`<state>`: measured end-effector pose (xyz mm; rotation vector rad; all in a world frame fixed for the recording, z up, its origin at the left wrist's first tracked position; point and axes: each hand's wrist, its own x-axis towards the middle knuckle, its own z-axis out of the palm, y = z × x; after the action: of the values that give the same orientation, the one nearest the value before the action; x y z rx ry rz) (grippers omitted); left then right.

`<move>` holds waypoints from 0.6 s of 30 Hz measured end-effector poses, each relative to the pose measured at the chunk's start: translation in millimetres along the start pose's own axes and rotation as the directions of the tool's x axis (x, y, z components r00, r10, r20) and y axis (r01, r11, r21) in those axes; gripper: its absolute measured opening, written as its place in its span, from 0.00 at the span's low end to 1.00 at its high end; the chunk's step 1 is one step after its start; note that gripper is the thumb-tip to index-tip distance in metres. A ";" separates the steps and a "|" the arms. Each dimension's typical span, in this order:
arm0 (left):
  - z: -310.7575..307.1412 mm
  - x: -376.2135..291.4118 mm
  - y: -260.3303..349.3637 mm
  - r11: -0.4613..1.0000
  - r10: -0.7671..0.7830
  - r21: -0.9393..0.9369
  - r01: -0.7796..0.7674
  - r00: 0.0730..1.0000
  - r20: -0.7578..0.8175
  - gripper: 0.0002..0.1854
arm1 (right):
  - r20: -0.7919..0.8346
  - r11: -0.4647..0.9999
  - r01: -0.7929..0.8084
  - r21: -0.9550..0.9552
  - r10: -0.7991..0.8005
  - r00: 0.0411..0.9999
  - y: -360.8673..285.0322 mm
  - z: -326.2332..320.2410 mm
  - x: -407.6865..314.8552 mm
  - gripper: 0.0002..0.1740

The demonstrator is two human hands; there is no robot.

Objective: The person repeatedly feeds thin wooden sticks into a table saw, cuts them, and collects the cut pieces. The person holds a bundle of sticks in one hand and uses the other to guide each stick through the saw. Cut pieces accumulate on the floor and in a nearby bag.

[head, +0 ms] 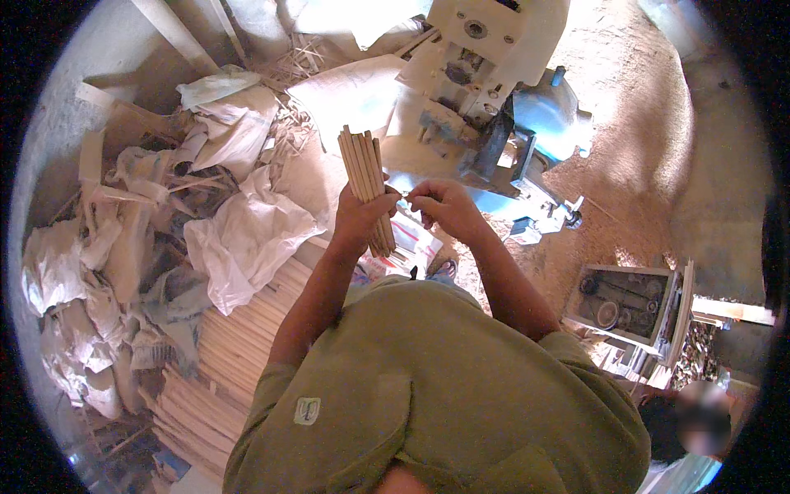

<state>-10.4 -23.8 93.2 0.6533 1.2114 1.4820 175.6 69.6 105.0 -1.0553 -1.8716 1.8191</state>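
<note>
My left hand (pixel 358 216) is wrapped around a bundle of thin wooden sticks (pixel 364 167), which stands nearly upright with a slight tilt in front of my body. Close to its right side, my right hand (pixel 449 207) has thumb and forefinger pinched together by my left thumb. Whether something small, such as a tie, lies between those fingertips is too fine to tell. Under the bundle is a white plastic sack with red print (pixel 419 238), with a few stick ends showing at it.
A dusty woodworking machine (pixel 475 80) with a blue motor (pixel 546 114) stands ahead. Pale sacks (pixel 247 238) and wood scraps heap up at left, above stacked wooden strips (pixel 241 339). An open-topped box with pulleys (pixel 620 302) stands at right. Another person (pixel 663 426) is at lower right.
</note>
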 end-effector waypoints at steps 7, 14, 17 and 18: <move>-23.4 2.1 5.9 0.994 0.036 -0.097 -0.048 0.992 -0.120 0.22 | -0.113 0.985 -0.115 0.131 0.130 0.985 8.6 -10.9 -2.2 0.09; -66.8 12.9 -10.5 0.997 -0.010 0.069 0.028 0.971 -0.241 0.23 | -0.125 0.990 -0.047 0.130 0.063 0.990 13.3 -0.8 4.0 0.13; -108.0 9.4 -12.7 0.998 -0.005 0.056 0.036 0.876 -0.482 0.21 | -0.143 0.998 -0.056 0.030 0.059 0.988 14.8 4.9 5.0 0.15; -115.9 3.3 -16.5 1.000 0.021 -0.004 -0.025 0.911 -0.412 0.21 | -0.192 0.993 -0.117 -0.019 0.111 0.975 15.9 9.2 5.7 0.16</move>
<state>-107.0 -61.4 38.6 0.3536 1.5193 1.6983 169.9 65.6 87.0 -1.3232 -1.7627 1.6864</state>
